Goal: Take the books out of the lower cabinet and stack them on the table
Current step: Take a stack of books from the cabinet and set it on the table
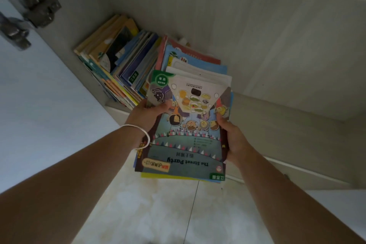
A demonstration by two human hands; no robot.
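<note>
Both arms reaching forward, left hand [147, 114] and right hand [232, 138] gripping opposite edges of a picture-book bundle [184, 144], thumbs pressing on top.

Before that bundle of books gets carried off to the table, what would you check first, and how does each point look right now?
1. Left hand grips the bundle's left edge: ok.
2. Right hand grips the right edge: ok.
3. Held books squared up: not ok, lower ones stick out unevenly.
4. Loose sticker sheet on top secure: cannot tell, it could slide.
5. Bundle clear of the flat pile in the cabinet: cannot tell.
6. Leaning books at the left steady: ok, propped against the cabinet wall.
</note>
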